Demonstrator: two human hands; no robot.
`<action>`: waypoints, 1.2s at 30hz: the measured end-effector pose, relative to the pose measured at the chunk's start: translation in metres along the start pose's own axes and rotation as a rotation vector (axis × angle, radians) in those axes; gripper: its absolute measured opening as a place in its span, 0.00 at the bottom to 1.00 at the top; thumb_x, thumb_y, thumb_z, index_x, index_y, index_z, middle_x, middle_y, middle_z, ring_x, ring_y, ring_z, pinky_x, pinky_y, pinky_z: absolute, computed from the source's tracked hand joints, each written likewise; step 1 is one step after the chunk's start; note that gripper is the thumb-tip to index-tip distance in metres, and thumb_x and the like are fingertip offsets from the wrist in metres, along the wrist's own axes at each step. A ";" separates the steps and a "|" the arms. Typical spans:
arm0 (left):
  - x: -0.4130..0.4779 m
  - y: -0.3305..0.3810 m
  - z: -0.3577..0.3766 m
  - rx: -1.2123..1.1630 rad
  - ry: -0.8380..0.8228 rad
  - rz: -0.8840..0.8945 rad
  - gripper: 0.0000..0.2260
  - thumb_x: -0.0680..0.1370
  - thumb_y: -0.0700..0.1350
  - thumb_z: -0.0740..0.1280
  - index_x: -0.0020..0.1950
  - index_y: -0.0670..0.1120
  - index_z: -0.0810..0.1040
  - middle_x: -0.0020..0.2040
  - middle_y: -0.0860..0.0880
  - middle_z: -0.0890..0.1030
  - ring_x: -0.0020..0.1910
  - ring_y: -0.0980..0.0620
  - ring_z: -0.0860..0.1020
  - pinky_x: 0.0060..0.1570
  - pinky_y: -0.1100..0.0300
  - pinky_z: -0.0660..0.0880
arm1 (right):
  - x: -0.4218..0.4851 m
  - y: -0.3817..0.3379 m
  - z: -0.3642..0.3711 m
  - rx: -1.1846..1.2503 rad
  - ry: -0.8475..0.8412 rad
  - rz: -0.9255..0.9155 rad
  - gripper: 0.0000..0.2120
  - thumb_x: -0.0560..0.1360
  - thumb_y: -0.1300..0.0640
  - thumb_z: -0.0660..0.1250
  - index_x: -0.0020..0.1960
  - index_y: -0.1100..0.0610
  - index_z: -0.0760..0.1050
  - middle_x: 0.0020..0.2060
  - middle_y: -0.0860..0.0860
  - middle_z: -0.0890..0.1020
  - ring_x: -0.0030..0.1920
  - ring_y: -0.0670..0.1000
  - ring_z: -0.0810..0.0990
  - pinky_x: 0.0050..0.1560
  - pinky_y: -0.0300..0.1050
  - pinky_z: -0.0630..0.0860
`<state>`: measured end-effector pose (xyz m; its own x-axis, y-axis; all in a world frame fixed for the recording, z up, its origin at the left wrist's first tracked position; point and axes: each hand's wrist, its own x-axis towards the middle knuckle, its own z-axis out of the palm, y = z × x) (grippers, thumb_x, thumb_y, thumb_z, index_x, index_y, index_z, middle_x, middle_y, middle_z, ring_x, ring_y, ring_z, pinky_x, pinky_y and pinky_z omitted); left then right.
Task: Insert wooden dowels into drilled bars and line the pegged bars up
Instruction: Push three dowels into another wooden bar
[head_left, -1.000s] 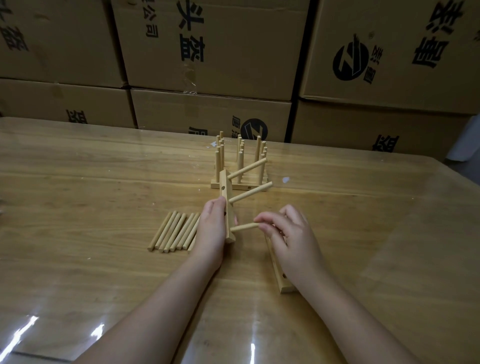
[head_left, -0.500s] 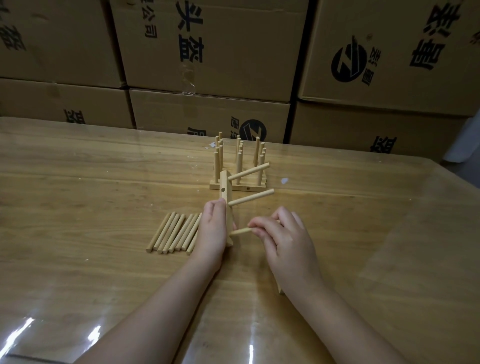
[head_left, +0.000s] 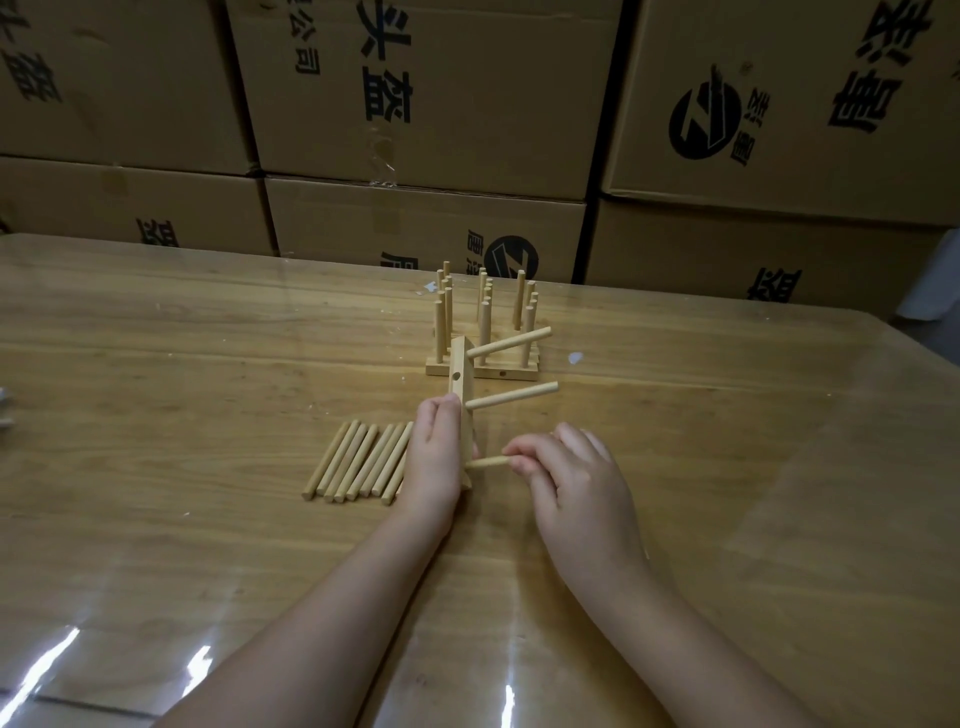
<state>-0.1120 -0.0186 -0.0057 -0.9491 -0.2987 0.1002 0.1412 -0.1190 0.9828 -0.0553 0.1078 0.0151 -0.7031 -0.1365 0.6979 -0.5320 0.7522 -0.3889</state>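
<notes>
Right hand (head_left: 576, 488) pushed sideways-lying dowel (head_left: 488, 461) leftward into bar (head_left: 458, 374).

A single head-worn wide-angle camera looks forward and down across the worktop (head_left: 208, 364), both forearms close below, stacked cardboard boxes (head_left: 441, 93) filling the background.

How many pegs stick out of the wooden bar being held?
3. The top peg juts from the bar near its far end, the middle peg just above the left hand, and the lowest peg is pinched by the right hand. The hands may hide more.
</notes>
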 end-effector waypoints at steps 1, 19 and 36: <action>0.000 0.000 0.000 0.003 0.001 0.001 0.10 0.82 0.47 0.57 0.44 0.47 0.73 0.23 0.57 0.75 0.24 0.64 0.72 0.27 0.71 0.69 | 0.000 0.000 0.000 0.000 -0.002 -0.001 0.04 0.73 0.63 0.70 0.46 0.57 0.81 0.37 0.51 0.78 0.39 0.54 0.76 0.39 0.51 0.75; 0.000 0.005 -0.002 -0.080 0.034 -0.090 0.11 0.82 0.49 0.56 0.47 0.46 0.75 0.24 0.53 0.76 0.22 0.61 0.74 0.22 0.71 0.67 | -0.001 0.009 0.008 0.596 0.005 0.291 0.11 0.79 0.63 0.60 0.45 0.48 0.73 0.33 0.49 0.80 0.33 0.44 0.77 0.38 0.35 0.73; 0.001 0.010 -0.002 -0.086 0.017 -0.080 0.15 0.83 0.49 0.54 0.45 0.44 0.75 0.26 0.54 0.78 0.26 0.59 0.75 0.27 0.67 0.70 | 0.000 0.011 0.012 0.763 -0.077 0.409 0.18 0.70 0.38 0.61 0.57 0.43 0.68 0.36 0.51 0.81 0.38 0.46 0.80 0.41 0.38 0.76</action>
<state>-0.1109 -0.0220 0.0035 -0.9534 -0.3012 0.0188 0.0898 -0.2236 0.9705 -0.0669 0.1088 0.0035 -0.9235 -0.0136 0.3834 -0.3823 0.1181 -0.9165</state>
